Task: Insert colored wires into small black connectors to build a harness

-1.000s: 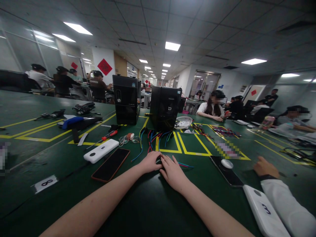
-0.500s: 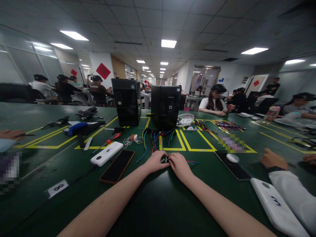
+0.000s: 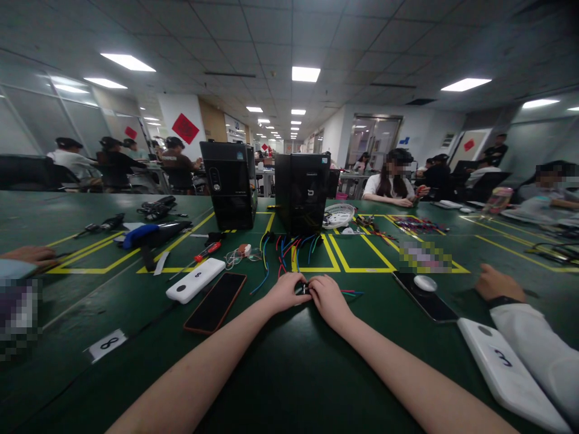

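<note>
My left hand (image 3: 284, 292) and my right hand (image 3: 326, 299) rest together on the green table (image 3: 280, 367), fingers curled and pinched on a small black connector (image 3: 304, 289) between them. Thin red, green and blue wires (image 3: 350, 293) trail from it to the right. More coloured wires (image 3: 284, 253) lie just beyond my hands, in front of a black computer case (image 3: 301, 193).
A second black case (image 3: 230, 184) stands left of the first. A dark phone (image 3: 216, 293), a white device marked 8 (image 3: 195, 279) and a red screwdriver (image 3: 205, 250) lie at left. A neighbour's hand (image 3: 497, 284), phone (image 3: 425, 296) and white device marked 3 (image 3: 504, 367) are at right.
My right hand's fingers have curled in from lying spread flat, and both hands now pinch the connector. The view has tilted slightly; a person's hand has appeared at the far left.
</note>
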`<state>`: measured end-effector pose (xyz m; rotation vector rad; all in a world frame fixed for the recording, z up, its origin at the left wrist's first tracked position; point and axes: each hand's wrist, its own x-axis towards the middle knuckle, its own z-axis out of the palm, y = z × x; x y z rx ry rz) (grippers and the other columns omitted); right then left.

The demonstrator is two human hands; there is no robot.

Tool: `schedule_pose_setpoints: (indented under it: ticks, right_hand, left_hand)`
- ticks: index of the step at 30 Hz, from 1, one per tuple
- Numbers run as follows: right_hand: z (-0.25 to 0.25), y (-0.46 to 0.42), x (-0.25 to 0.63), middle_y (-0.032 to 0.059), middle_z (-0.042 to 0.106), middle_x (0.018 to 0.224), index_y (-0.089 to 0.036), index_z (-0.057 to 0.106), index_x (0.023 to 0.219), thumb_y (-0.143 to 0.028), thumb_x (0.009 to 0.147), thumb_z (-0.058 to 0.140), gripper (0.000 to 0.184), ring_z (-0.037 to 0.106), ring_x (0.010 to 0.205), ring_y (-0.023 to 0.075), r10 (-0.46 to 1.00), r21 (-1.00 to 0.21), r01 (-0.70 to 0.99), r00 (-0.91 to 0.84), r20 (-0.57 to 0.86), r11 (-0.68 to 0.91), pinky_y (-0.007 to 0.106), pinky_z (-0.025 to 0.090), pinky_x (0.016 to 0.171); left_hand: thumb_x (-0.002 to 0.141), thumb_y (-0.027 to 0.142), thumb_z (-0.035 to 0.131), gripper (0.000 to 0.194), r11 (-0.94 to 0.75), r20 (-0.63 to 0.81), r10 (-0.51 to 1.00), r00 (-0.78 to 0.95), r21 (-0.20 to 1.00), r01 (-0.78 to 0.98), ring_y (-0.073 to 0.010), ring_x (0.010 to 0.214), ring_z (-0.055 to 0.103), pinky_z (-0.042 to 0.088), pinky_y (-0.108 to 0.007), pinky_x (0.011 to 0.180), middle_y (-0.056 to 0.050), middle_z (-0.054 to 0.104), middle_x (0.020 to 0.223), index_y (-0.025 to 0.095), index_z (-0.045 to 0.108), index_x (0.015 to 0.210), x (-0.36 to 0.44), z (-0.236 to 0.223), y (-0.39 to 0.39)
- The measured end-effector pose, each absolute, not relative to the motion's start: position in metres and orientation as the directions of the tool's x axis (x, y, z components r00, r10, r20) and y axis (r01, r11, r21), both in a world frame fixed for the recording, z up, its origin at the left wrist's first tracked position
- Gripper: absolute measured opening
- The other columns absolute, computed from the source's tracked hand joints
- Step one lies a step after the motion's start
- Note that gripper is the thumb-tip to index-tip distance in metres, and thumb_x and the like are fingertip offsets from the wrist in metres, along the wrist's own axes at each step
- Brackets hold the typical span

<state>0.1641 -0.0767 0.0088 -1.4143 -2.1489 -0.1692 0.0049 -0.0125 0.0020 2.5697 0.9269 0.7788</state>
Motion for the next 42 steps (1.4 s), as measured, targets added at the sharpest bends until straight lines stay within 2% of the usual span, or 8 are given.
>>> schedule_pose_setpoints:
  ticks: [26, 33, 39, 42]
  right_hand:
    - [0.004, -0.079, 0.161, 0.0047, 0.058, 0.094, -0.019, 0.051, 0.086, -0.008, 0.081, 0.042, 0.015, 0.051, 0.092, 0.0176, 0.806, -0.219, 0.882, -0.249, 0.536, 0.418, 0.038, 0.032, 0.094]
    - [0.005, -0.076, 0.161, 0.0058, 0.055, 0.085, -0.018, 0.051, 0.083, -0.011, 0.083, 0.04, 0.013, 0.049, 0.083, 0.0188, 0.804, -0.251, 0.881, -0.207, 0.557, 0.401, 0.034, 0.039, 0.079]
    - [0.014, -0.078, 0.166, 0.0062, 0.055, 0.089, -0.018, 0.055, 0.085, -0.014, 0.084, 0.043, 0.013, 0.049, 0.086, 0.0188, 0.778, -0.238, 0.872, -0.221, 0.588, 0.428, 0.033, 0.038, 0.079]
    - [0.023, -0.084, 0.167, 0.0057, 0.056, 0.086, -0.018, 0.057, 0.087, -0.017, 0.085, 0.044, 0.013, 0.049, 0.083, 0.0173, 0.781, -0.202, 0.845, -0.331, 0.53, 0.496, 0.031, 0.038, 0.075]
  left_hand:
    - [0.069, 0.041, 0.066, 0.03, -0.743, 0.384, 0.661, 0.645, 0.457, 0.489, -0.0209, 0.085, 0.054, 0.041, -0.029, 0.073, -0.003, 0.06, 0.087, 0.019, 0.055, 0.085, 0.004, 0.004, -0.012]
    - [0.068, 0.039, 0.067, 0.029, -0.739, 0.374, 0.664, 0.648, 0.461, 0.491, -0.0202, 0.084, 0.054, 0.041, -0.029, 0.073, -0.003, 0.06, 0.087, 0.019, 0.055, 0.085, 0.005, 0.002, -0.011]
    - [0.068, 0.043, 0.066, 0.032, -0.735, 0.38, 0.67, 0.638, 0.461, 0.497, -0.0202, 0.083, 0.054, 0.041, -0.029, 0.073, -0.003, 0.059, 0.086, 0.019, 0.055, 0.086, 0.004, 0.001, -0.012]
    - [0.068, 0.039, 0.065, 0.029, -0.742, 0.395, 0.663, 0.636, 0.462, 0.486, -0.0196, 0.083, 0.054, 0.04, -0.029, 0.074, -0.002, 0.059, 0.087, 0.019, 0.054, 0.086, 0.004, -0.001, -0.011]
